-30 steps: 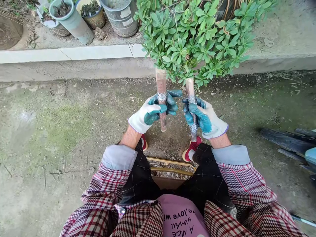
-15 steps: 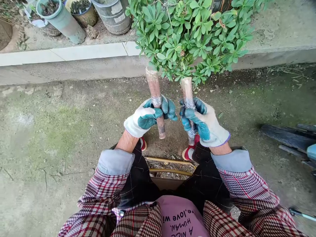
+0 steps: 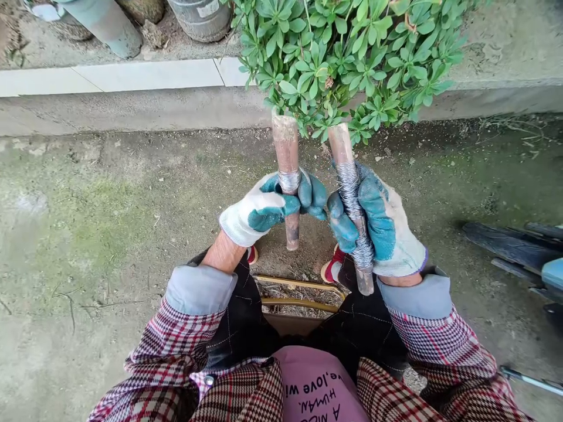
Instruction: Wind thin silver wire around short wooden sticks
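Note:
Both hands wear white work gloves with teal coated palms and fingers. My left hand [image 3: 281, 202] is closed around a short wooden stick [image 3: 287, 146], held roughly upright, with a narrow band of silvery wire wound about its middle. In my right hand [image 3: 378, 220] is a second wooden stick [image 3: 341, 143], tilted, its lower end toward my body. Much more wire [image 3: 349, 187] is wrapped on this one, in two thick sections with some bare wood between them. The two sticks are apart, side by side. Whether a strand of wire joins them I cannot tell.
A leafy green bush [image 3: 343, 64] overhangs the raised ledge [image 3: 145, 76] ahead. Plant pots [image 3: 200, 20] stand on the ledge at left. A dark tyre [image 3: 505, 243] lies to the right on the mossy ground [image 3: 101, 228]. A yellow metal frame [image 3: 299, 283] is between my feet.
My right hand has shifted its grip and tilted its stick, exposing more of the wound wire and the stick's lower end. My left hand and its stick moved slightly right.

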The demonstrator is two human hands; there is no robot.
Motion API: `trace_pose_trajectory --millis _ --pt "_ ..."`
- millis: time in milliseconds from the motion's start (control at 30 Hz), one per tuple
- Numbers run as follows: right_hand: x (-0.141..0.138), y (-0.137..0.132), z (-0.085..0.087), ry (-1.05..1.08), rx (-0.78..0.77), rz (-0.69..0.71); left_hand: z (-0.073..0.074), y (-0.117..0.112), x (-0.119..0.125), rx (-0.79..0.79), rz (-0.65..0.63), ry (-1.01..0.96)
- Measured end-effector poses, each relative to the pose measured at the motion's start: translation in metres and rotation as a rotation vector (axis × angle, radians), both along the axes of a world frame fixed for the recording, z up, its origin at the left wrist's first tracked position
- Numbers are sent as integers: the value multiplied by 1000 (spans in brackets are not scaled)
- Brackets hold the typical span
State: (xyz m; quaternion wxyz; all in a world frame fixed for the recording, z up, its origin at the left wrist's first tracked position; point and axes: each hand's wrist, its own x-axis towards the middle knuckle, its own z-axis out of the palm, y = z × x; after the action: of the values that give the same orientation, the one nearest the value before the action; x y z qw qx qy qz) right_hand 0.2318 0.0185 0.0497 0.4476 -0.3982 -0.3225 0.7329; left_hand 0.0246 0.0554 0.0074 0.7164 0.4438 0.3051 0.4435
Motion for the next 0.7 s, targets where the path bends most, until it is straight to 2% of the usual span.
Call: trace_pose_trajectory --millis 267,400,567,700 --pt "-3 -8 14 -101 22 -52 13 -17 11 -79 -112 -140" --pt "0 -11 15 -18 -1 -8 16 -14 7 -88 18 -138" --pt "1 -6 6 48 -51 115 12 -9 1 -18 223 -82" --pt "-4 -1 4 -51 -75 139 13 -4 1 -5 326 -53"
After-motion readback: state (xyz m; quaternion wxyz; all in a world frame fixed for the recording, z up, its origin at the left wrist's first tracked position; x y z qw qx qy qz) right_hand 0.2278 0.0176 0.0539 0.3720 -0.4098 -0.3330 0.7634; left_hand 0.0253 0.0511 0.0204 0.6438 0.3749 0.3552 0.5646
